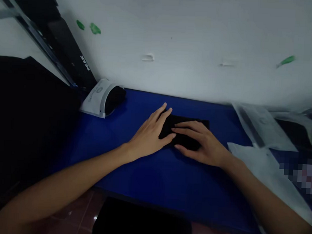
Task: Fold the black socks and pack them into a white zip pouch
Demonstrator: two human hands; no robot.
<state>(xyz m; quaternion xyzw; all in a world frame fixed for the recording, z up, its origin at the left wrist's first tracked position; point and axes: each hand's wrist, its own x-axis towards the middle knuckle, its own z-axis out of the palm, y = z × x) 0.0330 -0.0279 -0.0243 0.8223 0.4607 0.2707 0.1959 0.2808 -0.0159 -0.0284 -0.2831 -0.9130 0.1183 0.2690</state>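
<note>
A folded black cloth (187, 141) lies flat on the blue tabletop (147, 176) in the middle of the head view. On its left end rests my left hand (151, 134), palm down with the fingers spread. My right hand (203, 142) lies over the cloth's right part, its fingers stretched out and slightly apart, pointing left. Neither hand is wrapped round anything. Parts of the cloth are hidden under both hands.
A frosted zip bag (94, 99) with something black in it sits at the back left. More clear bags (269, 126) and a white bag (258, 164) lie at the right. Behind the table stands a white wall (188, 45); a large black shape (22, 124) fills the left.
</note>
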